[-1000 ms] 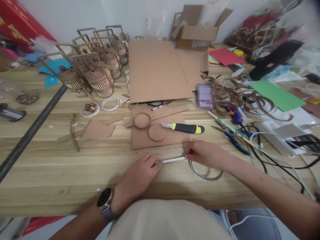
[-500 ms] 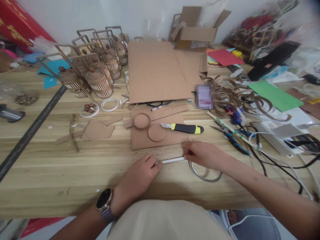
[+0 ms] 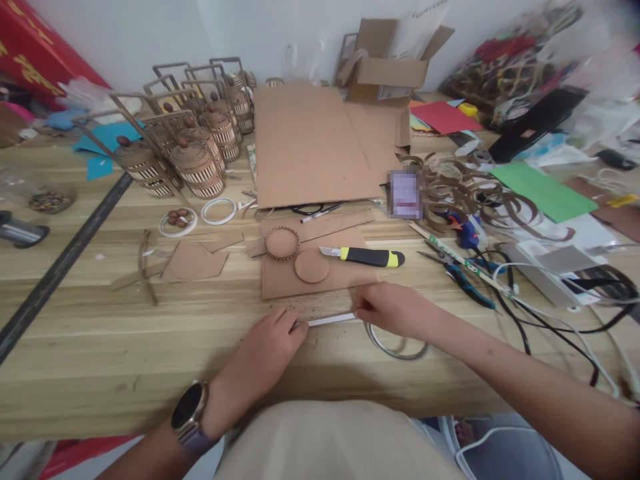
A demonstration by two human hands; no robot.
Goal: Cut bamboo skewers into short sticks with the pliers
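The left hand (image 3: 267, 347) pinches one end of a thin white strip (image 3: 327, 321) with closed fingertips, and the right hand (image 3: 393, 310) pinches the other end the same way. The strip is stretched between them, low over the counter (image 3: 125, 333) and just in front of the near edge of the cardboard sheet (image 3: 280, 280). The strip looks narrow and flimsy. I judge that an uneven pull from either side could kink, twist or tear it, and a loose pinch could let one end spring free. I cannot tell whether it is sticky, but if it is, it could pick up the dark specks on the wood beneath it. A wire ring (image 3: 397, 348) lies partly under the right wrist, and a shift of that arm could drag it toward the counter's edge. The utility knife (image 3: 367, 256) rests on the cardboard just beyond the right hand, its blade seemingly extended, so a careless reach forward risks a cut. The cables (image 3: 550, 313) to the right could snag the forearm.
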